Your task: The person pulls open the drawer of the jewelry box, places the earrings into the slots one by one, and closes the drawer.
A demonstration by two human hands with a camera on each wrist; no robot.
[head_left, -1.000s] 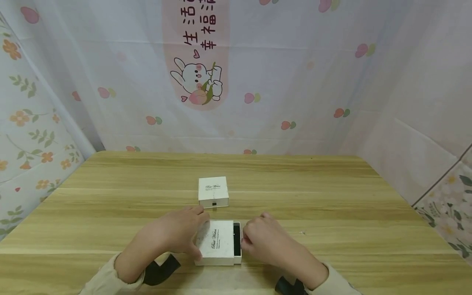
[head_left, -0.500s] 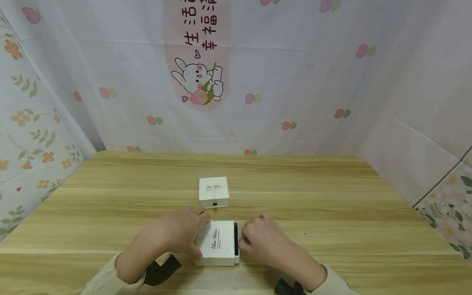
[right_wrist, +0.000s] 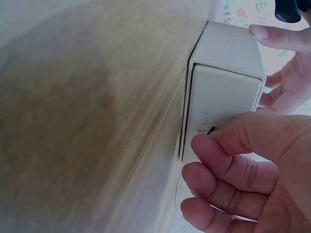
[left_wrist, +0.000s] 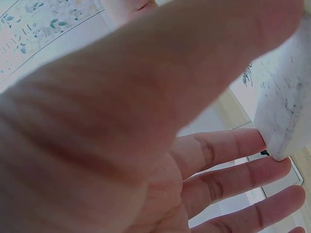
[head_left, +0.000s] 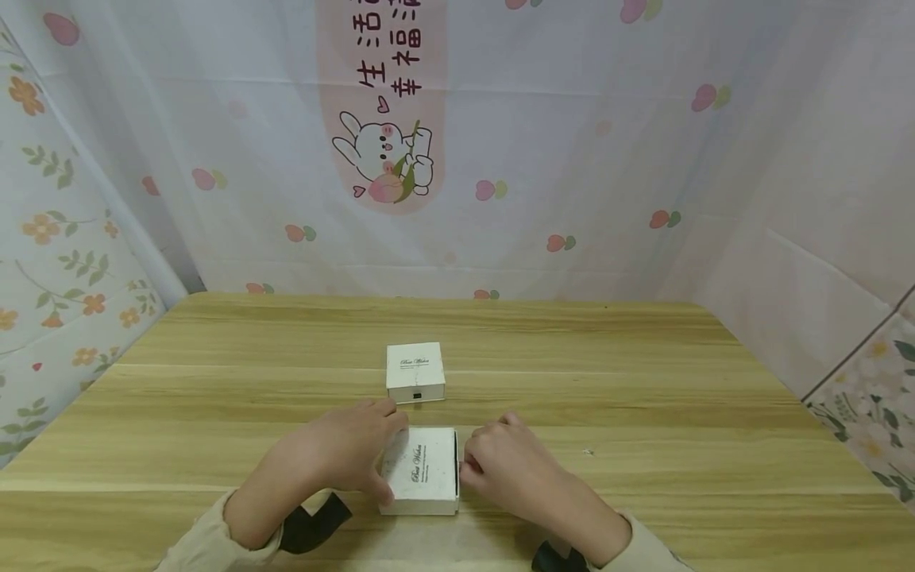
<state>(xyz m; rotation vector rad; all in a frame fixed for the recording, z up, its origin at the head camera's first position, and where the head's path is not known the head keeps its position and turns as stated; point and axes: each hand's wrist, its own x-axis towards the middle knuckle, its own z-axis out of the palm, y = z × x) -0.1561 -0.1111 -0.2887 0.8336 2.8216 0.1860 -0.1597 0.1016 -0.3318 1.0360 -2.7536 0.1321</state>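
Observation:
A white cardboard drawer box [head_left: 429, 473] printed "Best Wishes" lies on the table, its drawer almost flush with the sleeve. My left hand [head_left: 350, 449] holds the box from its left side, thumb at the near corner and fingers at the far one; in the left wrist view its fingertips meet the speckled box end [left_wrist: 284, 107]. At the opposite end is my right hand [head_left: 503, 465], fingers curled. Its thumb and index finger pinch the small black pull tab [right_wrist: 212, 130] on the drawer front [right_wrist: 223, 97], with most of the tab hidden between them.
Another white "Best Wishes" box [head_left: 415, 365], fully closed, stands just behind the first, its black tab facing me. A tiny pale scrap [head_left: 588, 452] lies on the wooden table [head_left: 643, 381] to the right. Printed curtains [head_left: 572, 159] hang behind and at the sides.
The drawer has slid left into the sleeve, from a wide dark gap to a thin dark line. My right hand has moved slightly left with it; my left hand keeps its hold.

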